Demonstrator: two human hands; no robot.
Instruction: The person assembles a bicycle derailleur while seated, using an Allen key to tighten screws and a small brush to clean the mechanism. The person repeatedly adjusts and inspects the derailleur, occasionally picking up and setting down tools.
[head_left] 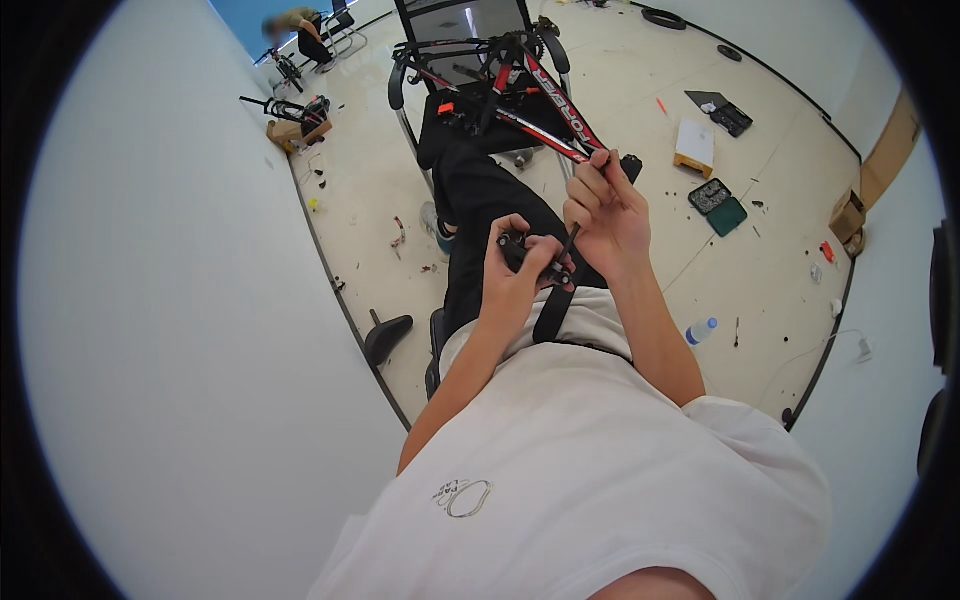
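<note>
Holding a small black bike part (537, 259) in the left hand (511, 275), low over black trousers (500, 192), with thumb and fingers closed around it. Can't tell which part exactly, mostly covered by fingers. Gripping a thin dark rod (571, 242) in the right hand (613, 220), with fingers curled in and thumb and index tips nearly together higher up; slanting down from the fist toward the left-hand part. Can't tell if touching that part or just in front of it, nor if pinching anything else up at those fingertips. Seated, in a white T-shirt (580, 450). Facing a black mesh-backed chair (475, 22), with a red, black and white bike frame (566, 105) laid across the seat, one end toward the right hand. Can't tell if in contact there or only lined up in view. Also on that seat, by the frame: a small bright orange item (446, 109). On the pale floor (640, 62) to the right: an open green case (735, 216) with small silvery bits (711, 195) in one half, a white-topped box (694, 145), an open black case (732, 120), and nearer in, a blue-capped bottle (700, 332). At left, near the wall (180, 300): a black saddle (388, 340). Far back on the left: another person (303, 22), bent forward near a second chair (341, 22). Far right: a dark tyre (662, 19), flat on the floor.
</note>
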